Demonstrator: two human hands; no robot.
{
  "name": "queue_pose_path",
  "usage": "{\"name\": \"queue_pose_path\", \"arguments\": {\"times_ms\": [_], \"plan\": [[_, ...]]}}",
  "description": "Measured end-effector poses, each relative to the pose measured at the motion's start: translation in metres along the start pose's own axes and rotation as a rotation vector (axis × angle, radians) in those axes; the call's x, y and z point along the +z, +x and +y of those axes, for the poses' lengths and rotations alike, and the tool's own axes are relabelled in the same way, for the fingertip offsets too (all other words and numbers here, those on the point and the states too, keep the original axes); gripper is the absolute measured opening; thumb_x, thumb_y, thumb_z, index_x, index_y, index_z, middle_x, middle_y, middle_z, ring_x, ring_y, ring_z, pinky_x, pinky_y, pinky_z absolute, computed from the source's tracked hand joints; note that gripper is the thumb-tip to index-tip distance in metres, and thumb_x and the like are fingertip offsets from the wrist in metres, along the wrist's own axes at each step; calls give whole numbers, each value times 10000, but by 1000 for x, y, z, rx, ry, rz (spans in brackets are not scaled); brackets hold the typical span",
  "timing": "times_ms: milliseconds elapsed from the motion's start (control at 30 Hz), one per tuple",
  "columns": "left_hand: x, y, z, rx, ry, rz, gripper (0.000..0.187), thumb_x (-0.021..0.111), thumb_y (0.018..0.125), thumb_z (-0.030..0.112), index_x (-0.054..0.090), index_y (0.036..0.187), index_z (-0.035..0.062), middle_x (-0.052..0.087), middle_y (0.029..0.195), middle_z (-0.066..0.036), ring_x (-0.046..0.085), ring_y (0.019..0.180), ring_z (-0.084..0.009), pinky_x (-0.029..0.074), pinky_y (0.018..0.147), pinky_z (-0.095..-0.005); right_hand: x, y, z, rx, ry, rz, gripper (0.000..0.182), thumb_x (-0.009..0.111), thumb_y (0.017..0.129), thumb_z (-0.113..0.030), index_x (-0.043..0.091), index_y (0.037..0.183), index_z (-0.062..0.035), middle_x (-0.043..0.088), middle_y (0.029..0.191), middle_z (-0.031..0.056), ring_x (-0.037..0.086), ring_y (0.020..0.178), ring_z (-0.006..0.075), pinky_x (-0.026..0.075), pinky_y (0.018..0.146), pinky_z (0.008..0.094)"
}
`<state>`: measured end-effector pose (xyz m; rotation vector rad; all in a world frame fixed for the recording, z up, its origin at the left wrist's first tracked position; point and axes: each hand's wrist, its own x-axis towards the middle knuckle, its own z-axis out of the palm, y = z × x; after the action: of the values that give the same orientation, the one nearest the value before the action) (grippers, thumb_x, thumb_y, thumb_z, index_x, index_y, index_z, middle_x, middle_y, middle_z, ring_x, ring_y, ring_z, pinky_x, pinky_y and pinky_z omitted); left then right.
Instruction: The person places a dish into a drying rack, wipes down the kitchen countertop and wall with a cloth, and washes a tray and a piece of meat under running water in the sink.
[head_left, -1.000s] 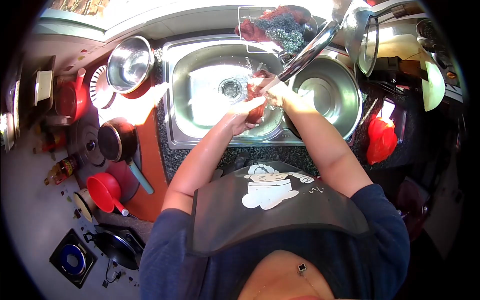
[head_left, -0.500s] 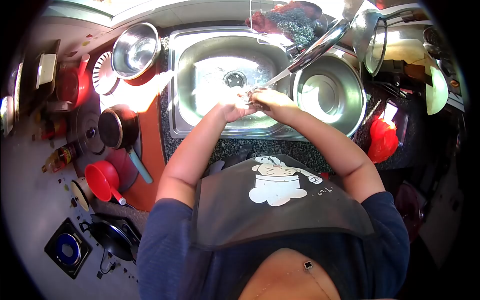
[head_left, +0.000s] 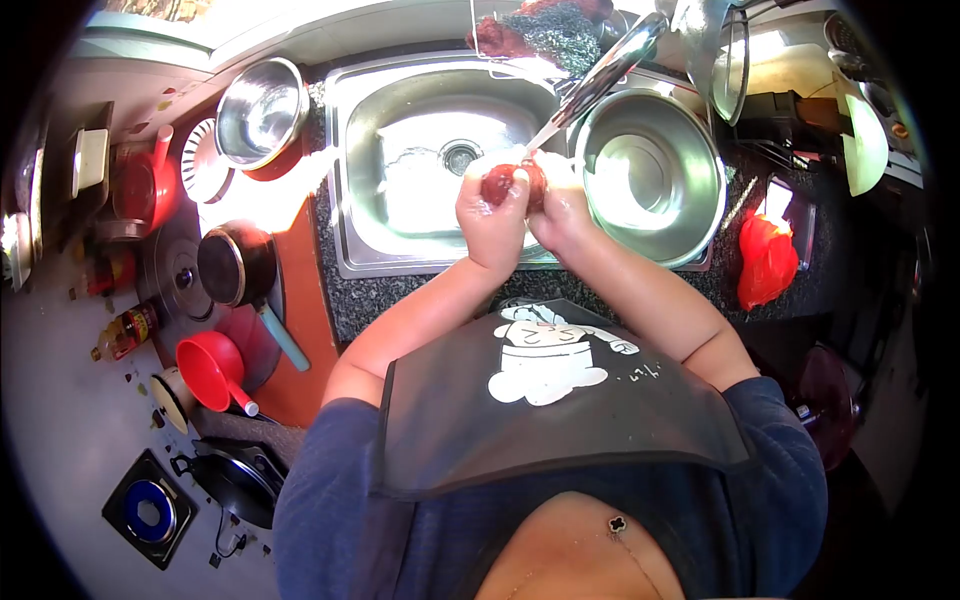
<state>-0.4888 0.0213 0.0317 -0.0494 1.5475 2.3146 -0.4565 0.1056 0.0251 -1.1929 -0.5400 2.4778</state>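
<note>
My left hand and my right hand are pressed together over the steel sink, both closed around a dark red lump of raw meat. A thin stream of water from the chrome tap runs down onto the meat. Most of the lump is hidden inside my fingers. I wear a dark bib with a cartoon chef on it.
A large steel bowl sits right of the sink, a smaller steel bowl to its left. A rack with scouring pads is behind the tap. A black pan, red ladle, red bag and gas burner lie around.
My hands have lifted from low in the sink and squeezed the meat into a ball right under the water stream. One second ago the meat hung long between them.
</note>
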Motion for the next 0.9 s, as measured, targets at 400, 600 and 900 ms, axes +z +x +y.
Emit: {"name": "queue_pose_path", "arguments": {"times_ms": [400, 600, 900], "plan": [[24, 20, 20, 1161, 501, -1107, 201, 712, 579, 121, 633, 762, 145, 606, 790, -7, 619, 720, -210, 493, 685, -336, 17, 39, -59, 792, -673, -518, 107, 587, 872, -137, 648, 825, -62, 621, 734, 29, 572, 663, 120, 476, 597, 325], [16, 21, -56, 1440, 842, -1553, 132, 584, 720, 270, 586, 729, 139, 530, 798, -17, 567, 762, -191, 465, 770, -359, 1, 78, -25, 135, -2384, -1023, 168, 613, 782, -155, 708, 766, -18, 676, 710, 139, 633, 639, 272, 496, 615, 379], [-4, -6, -114, 1121, 1051, -2053, 163, 567, 842, 224, 683, 848, 109, 648, 905, -102, 650, 901, -300, 504, 855, -433, -84, 88, 23, 462, -1874, -384, 185, 630, 780, -113, 701, 868, 33, 674, 764, 159, 660, 686, 265, 528, 663, 388]]}}
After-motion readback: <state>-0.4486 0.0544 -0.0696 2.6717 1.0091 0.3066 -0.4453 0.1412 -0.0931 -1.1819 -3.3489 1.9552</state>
